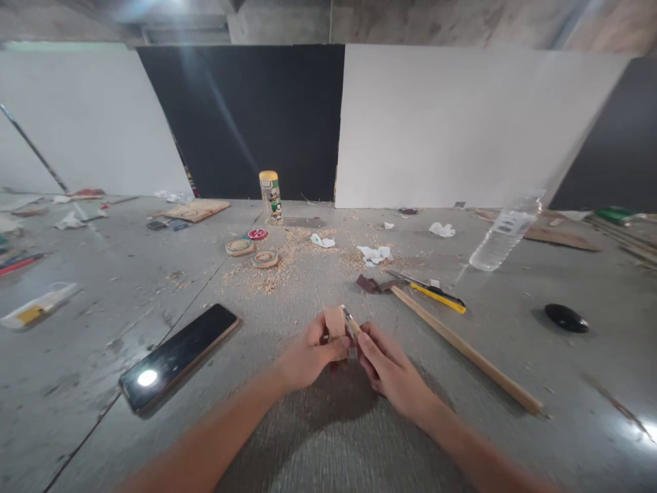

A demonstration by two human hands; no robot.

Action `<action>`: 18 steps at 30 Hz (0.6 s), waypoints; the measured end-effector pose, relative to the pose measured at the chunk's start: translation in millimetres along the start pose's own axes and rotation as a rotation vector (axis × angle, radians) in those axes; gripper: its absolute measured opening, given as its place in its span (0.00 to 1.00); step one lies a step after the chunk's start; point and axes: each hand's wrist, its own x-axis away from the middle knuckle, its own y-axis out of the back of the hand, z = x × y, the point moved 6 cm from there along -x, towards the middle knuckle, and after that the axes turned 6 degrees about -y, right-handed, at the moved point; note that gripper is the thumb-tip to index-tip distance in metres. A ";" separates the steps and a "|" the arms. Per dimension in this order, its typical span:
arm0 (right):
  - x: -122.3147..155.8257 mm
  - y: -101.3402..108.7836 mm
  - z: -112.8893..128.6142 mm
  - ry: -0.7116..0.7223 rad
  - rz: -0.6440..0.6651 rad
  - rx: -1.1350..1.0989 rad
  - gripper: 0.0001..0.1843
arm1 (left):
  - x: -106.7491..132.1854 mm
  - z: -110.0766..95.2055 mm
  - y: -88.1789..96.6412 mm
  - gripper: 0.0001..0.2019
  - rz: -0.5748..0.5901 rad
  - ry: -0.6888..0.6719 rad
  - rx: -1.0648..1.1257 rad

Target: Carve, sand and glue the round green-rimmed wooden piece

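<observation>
My left hand [311, 356] is closed around a small pale piece of wood [335, 322], held up in front of me over the grey surface. In my right hand [387, 363] is a carving knife [352, 322] with a light wooden handle and a short metal blade. Its metal end points up and left, close against the wood's right side; whether it touches cannot be made out. Fingers hide the lower part of the wood and much of the handle.
A phone [179, 359] lies at left, a wooden stick [472, 352] and yellow utility knife [439, 298] at right. Beyond are round wooden pieces [239, 246], shavings [272, 279], crumpled paper [374, 255], a yellow-capped bottle [271, 198], a tilted clear bottle [506, 233] and a black mouse-like object [566, 318].
</observation>
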 end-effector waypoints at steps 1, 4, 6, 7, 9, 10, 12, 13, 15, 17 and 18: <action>0.0 0.4 -0.2 -0.003 0.000 -0.004 0.27 | -0.1 -0.7 0.9 0.17 0.001 -0.001 -0.013; 0.9 1.5 3.1 0.008 0.004 -0.003 0.25 | 2.3 -4.7 6.8 0.15 -0.028 0.006 -0.083; 0.0 0.5 5.9 0.006 0.017 -0.004 0.25 | 4.7 -9.8 11.1 0.15 -0.067 -0.002 -0.151; -1.6 -1.3 6.4 -0.009 0.034 -0.017 0.25 | 5.7 -13.2 11.7 0.15 -0.075 -0.022 -0.185; -7.4 -5.5 6.6 -0.045 0.058 -0.076 0.26 | 6.5 -20.5 8.6 0.16 -0.049 -0.092 -0.252; -11.2 -7.1 6.6 -0.057 0.057 -0.121 0.27 | 6.7 -23.7 6.0 0.15 -0.026 -0.134 -0.282; -19.3 -8.1 7.0 -0.053 0.027 -0.203 0.28 | 6.7 -28.3 1.9 0.14 0.001 -0.207 -0.344; -22.7 -7.8 6.8 -0.047 0.010 -0.232 0.28 | 6.5 -29.4 0.8 0.14 0.002 -0.229 -0.375; -26.6 -6.7 5.4 -0.045 -0.006 -0.264 0.29 | 6.2 -29.8 -0.3 0.13 -0.006 -0.243 -0.429; -26.2 -5.0 4.6 -0.042 -0.002 -0.284 0.27 | 6.5 -29.3 -4.0 0.14 0.021 -0.236 -0.463; -24.8 -4.1 4.6 -0.042 0.007 -0.295 0.27 | 6.9 -29.6 -6.6 0.16 0.045 -0.231 -0.465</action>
